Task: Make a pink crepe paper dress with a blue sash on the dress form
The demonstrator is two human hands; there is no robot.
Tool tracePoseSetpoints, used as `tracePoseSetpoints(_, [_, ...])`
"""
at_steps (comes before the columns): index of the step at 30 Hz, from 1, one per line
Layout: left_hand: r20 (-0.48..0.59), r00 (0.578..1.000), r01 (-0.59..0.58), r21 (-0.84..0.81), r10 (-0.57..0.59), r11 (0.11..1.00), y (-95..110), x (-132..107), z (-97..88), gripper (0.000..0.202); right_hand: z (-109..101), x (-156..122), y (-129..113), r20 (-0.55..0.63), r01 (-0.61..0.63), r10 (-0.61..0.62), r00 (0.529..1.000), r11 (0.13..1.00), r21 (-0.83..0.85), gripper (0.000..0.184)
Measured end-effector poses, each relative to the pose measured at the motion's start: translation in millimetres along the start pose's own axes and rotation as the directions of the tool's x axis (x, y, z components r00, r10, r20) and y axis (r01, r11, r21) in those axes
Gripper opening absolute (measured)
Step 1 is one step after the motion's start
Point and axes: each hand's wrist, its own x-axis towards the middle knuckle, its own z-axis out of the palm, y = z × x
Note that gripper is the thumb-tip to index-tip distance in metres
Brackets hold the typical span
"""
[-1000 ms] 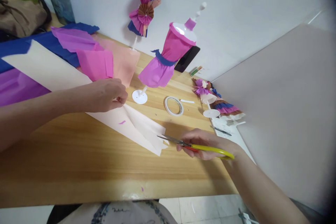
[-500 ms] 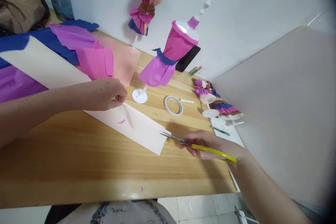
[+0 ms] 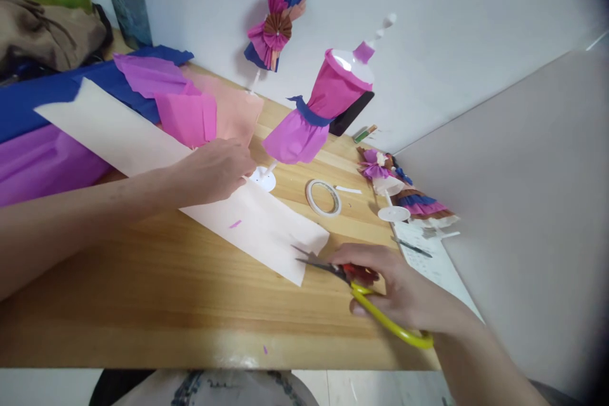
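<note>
A long strip of white crepe-like paper (image 3: 266, 225) lies slantwise across the table. My left hand (image 3: 221, 168) is closed in a pinch on the strip's far edge, near its middle. With my right hand (image 3: 394, 279) I hold scissors with yellow handles (image 3: 380, 317) at the strip's right end. Their blades are parted and reach over the paper; I cannot tell whether the paper is between them. A small purple scrap (image 3: 235, 224) rests on the strip. Beyond it stands a small dress-form figure (image 3: 318, 101) in pink and purple paper with a blue sash.
A tape roll (image 3: 323, 197) lies right of the figure's base. Folded pink paper (image 3: 188, 115), blue paper (image 3: 28, 108) and purple paper (image 3: 47, 162) cover the left side. More dressed figures stand by the wall and at right, near a pen (image 3: 413, 247) on white sheets.
The scissors have opened wider and turned in my right hand, which sits lower. My left hand is slightly farther right along the strip's edge. The whole view has shifted a little.
</note>
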Motion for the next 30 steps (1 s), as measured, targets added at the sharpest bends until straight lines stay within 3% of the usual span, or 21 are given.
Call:
tracePoseSetpoints(5, [-0.004, 1.000, -0.009, 0.164, 0.010, 0.986, -2, 1, 10.3, 0.018, 15, 11, -6, 0.011, 0.018, -0.016, 1.000, 0.977, -0.212, 0.036])
tracePoseSetpoints(11, [-0.056, 0.994, -0.074, 0.329, 0.098, 0.942, -5, 0, 25.9, 0.020, 17, 20, -10, -0.042, 0.072, -0.086, 0.995, 0.959, -0.273, 0.032])
tracePoseSetpoints(19, [-0.004, 0.994, -0.103, 0.264, 0.108, 0.959, -14, -4, 39.5, 0.023, 27, 44, 11, -0.220, 0.044, -0.136, 0.966, 0.926, -0.376, 0.038])
tracePoseSetpoints(26, [0.042, 0.997, -0.070, 0.190, 0.063, 0.979, -6, -4, 33.6, 0.027, 25, 50, 5, -0.174, 0.016, -0.079, 0.982, 0.941, -0.337, 0.030])
tracePoseSetpoints(30, [0.083, 0.979, -0.197, 0.138, 0.186, 0.971, 13, -8, 30.7, 0.017, 24, 47, 5, -0.166, 0.017, -0.074, 0.983, 0.946, -0.324, 0.033])
